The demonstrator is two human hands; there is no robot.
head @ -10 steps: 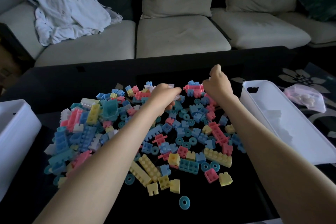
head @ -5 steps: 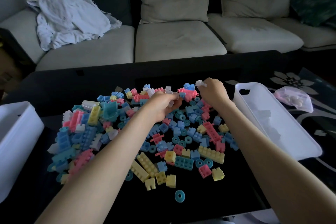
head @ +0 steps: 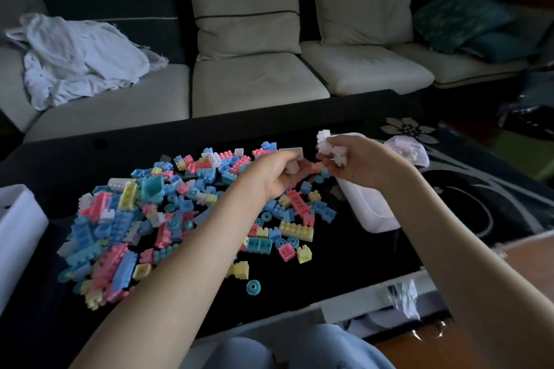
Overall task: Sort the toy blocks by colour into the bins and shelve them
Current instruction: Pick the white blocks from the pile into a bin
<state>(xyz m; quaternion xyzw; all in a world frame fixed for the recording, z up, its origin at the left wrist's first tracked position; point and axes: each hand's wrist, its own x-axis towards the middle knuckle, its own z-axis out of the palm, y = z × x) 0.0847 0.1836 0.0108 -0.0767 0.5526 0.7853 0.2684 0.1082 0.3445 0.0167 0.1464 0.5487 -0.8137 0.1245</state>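
Note:
A heap of pink, blue, yellow and white toy blocks covers the black table. My left hand is raised over the heap's far right side, fingers curled round white blocks. Close to its right, my right hand holds a clutch of white blocks, lifted above the near end of a white bin on the table's right. Much of that bin is hidden behind my right hand and forearm. A second white bin stands at the table's left edge.
A beige sofa runs along the table's far side, with a crumpled white cloth on its left seat. A clear bag of white pieces lies past the right bin. A patterned dark rug lies to the right.
Both hands have lifted off the heap with white blocks and shifted right, the right hand now over the right bin. The view has tilted up and to the right.

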